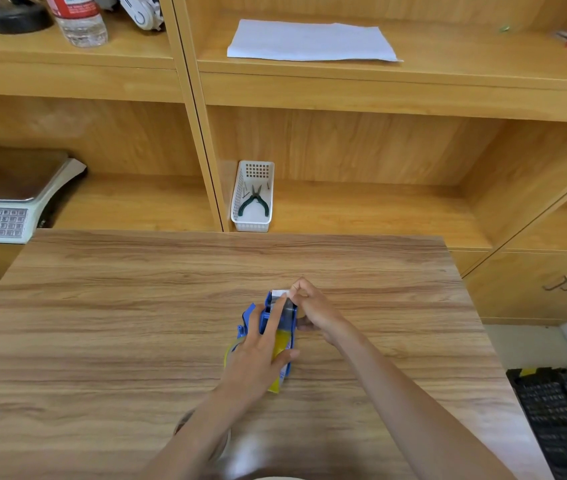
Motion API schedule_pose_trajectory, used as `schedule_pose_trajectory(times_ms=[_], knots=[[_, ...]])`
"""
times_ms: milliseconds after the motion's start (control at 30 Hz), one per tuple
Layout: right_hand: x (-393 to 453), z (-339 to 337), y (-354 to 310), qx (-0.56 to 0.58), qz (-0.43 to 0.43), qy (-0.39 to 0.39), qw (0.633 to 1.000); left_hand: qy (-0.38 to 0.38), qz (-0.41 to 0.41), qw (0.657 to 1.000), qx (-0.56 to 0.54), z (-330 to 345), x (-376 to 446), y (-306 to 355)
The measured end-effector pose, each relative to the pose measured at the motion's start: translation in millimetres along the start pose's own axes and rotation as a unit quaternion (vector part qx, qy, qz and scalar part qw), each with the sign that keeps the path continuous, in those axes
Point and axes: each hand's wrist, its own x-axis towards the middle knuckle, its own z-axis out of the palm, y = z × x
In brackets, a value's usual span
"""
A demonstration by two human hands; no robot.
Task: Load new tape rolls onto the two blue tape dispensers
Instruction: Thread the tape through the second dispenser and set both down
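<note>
A blue tape dispenser [265,315] rests on the wooden table [136,306], right of centre, with a yellowish tape roll [282,344] seated in it. My left hand [258,355] lies over the dispenser and roll, its index finger stretched along the top. My right hand [313,310] pinches the white tape end [280,293] at the dispenser's front. Under my left forearm a second roll [185,419] is partly hidden. A second blue dispenser peeks out at the left [248,315].
A white basket [256,169] holding green pliers [255,201] stands on the shelf behind the table. A weighing scale [5,202] sits at the left, a white paper sheet [310,41] and a water bottle [79,19] above. Black crates [566,417] stand at the right.
</note>
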Motion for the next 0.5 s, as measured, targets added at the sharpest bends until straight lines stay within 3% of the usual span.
schedule_pose_trajectory(times_ms=[500], knots=[[-2.6,-3.4,4.5,-0.123,-0.101,0.090,0.983,-0.028,0.009,1.000,0.009,1.0,-1.7,8.2]])
